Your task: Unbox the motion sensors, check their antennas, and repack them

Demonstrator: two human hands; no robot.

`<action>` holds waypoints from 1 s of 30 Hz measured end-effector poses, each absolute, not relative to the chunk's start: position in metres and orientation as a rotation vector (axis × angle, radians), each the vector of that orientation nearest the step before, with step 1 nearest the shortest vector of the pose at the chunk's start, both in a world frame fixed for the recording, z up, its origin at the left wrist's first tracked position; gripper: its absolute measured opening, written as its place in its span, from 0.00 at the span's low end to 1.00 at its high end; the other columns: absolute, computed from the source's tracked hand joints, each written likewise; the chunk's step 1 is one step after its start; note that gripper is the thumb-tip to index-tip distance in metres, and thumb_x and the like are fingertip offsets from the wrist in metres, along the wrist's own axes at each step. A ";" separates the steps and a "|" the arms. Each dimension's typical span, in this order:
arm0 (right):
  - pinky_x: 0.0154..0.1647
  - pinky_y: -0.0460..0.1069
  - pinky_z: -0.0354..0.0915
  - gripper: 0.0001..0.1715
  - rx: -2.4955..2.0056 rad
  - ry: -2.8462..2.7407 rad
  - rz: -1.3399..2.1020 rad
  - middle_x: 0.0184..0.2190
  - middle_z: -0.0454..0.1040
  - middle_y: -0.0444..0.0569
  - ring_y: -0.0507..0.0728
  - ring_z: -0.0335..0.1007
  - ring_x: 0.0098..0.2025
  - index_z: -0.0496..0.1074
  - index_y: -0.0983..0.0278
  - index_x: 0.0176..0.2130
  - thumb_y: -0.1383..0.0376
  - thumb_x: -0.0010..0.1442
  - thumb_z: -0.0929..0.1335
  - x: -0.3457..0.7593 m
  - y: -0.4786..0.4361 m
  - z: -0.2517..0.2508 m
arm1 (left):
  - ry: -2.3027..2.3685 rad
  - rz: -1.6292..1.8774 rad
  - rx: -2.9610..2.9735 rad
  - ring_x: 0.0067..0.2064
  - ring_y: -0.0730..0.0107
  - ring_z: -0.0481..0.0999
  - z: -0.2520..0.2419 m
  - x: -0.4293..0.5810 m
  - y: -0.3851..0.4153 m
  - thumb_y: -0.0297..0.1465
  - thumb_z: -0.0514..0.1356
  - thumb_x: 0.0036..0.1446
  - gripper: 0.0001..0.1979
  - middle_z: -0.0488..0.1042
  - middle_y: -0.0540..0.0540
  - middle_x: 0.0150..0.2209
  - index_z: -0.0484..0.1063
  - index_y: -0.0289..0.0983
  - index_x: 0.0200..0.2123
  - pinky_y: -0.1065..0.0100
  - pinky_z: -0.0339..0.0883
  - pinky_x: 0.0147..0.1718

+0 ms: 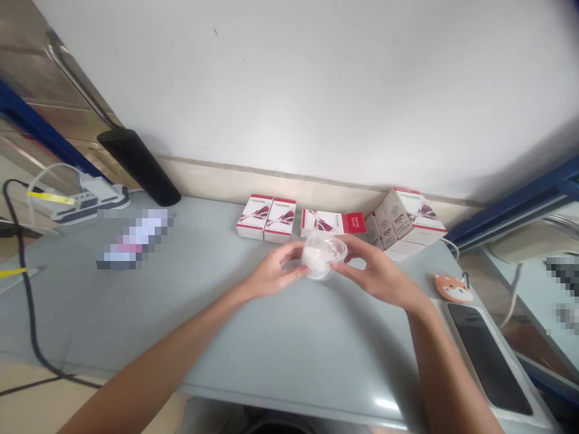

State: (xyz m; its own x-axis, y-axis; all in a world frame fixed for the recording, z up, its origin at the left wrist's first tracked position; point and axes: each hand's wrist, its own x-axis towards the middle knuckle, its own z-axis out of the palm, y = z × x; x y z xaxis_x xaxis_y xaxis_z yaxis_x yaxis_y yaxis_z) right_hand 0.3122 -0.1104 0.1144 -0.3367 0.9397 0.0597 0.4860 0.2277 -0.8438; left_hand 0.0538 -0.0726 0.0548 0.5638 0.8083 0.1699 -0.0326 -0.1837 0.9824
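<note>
Holding a clear plastic bundle (pixel 322 256) between them, left grip (pixel 275 272) and right grip (pixel 375 271) both closed on it.

The white contents of the clear plastic bundle (pixel 323 256) blur behind its crumpled film, and the fingers (pixel 339 269) of the right hand (pixel 377 271) and the left hand (pixel 271 272) cover parts of it, so what lies inside cannot be told. Left of the bundle, a long object (pixel 136 239) on the worktop (pixel 289 355) is pixelated beyond naming, and far right of the bundle another pixelated patch (pixel 563 289) is just as unreadable. The print on the red-and-white boxes (pixel 266 218) just behind the bundle is too small to read, and the forearms (pixel 154 361) run off the bottom edge.
</note>
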 end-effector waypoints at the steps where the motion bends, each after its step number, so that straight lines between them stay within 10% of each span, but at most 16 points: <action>1: 0.60 0.59 0.70 0.28 -1.295 -1.919 0.994 0.57 0.78 0.49 0.63 0.74 0.55 0.71 0.52 0.61 0.49 0.66 0.73 0.312 -0.111 0.113 | 0.680 0.895 1.573 0.61 0.49 0.78 0.055 0.054 -0.073 0.42 0.71 0.61 0.25 0.78 0.36 0.59 0.73 0.39 0.57 0.48 0.69 0.64; 5: 0.60 0.61 0.70 0.37 -1.285 -1.951 1.022 0.60 0.75 0.51 0.65 0.72 0.58 0.66 0.53 0.64 0.48 0.62 0.76 0.305 -0.111 0.103 | 0.719 0.966 1.553 0.57 0.54 0.80 0.052 0.054 -0.074 0.41 0.74 0.57 0.26 0.77 0.39 0.56 0.71 0.40 0.54 0.52 0.73 0.60; 22: 0.58 0.59 0.70 0.20 -1.209 -2.057 1.084 0.53 0.80 0.50 0.63 0.75 0.54 0.78 0.57 0.52 0.51 0.74 0.63 0.312 -0.109 0.110 | 0.769 0.860 1.736 0.60 0.49 0.78 0.038 0.058 -0.075 0.42 0.73 0.58 0.34 0.76 0.35 0.63 0.69 0.40 0.64 0.50 0.71 0.61; 30: 0.48 0.55 0.72 0.24 -1.273 -2.096 1.108 0.50 0.82 0.49 0.62 0.77 0.48 0.75 0.59 0.53 0.53 0.61 0.75 0.305 -0.102 0.089 | 0.850 0.759 1.777 0.55 0.43 0.81 0.034 0.065 -0.079 0.42 0.72 0.57 0.26 0.82 0.41 0.53 0.75 0.37 0.56 0.50 0.74 0.56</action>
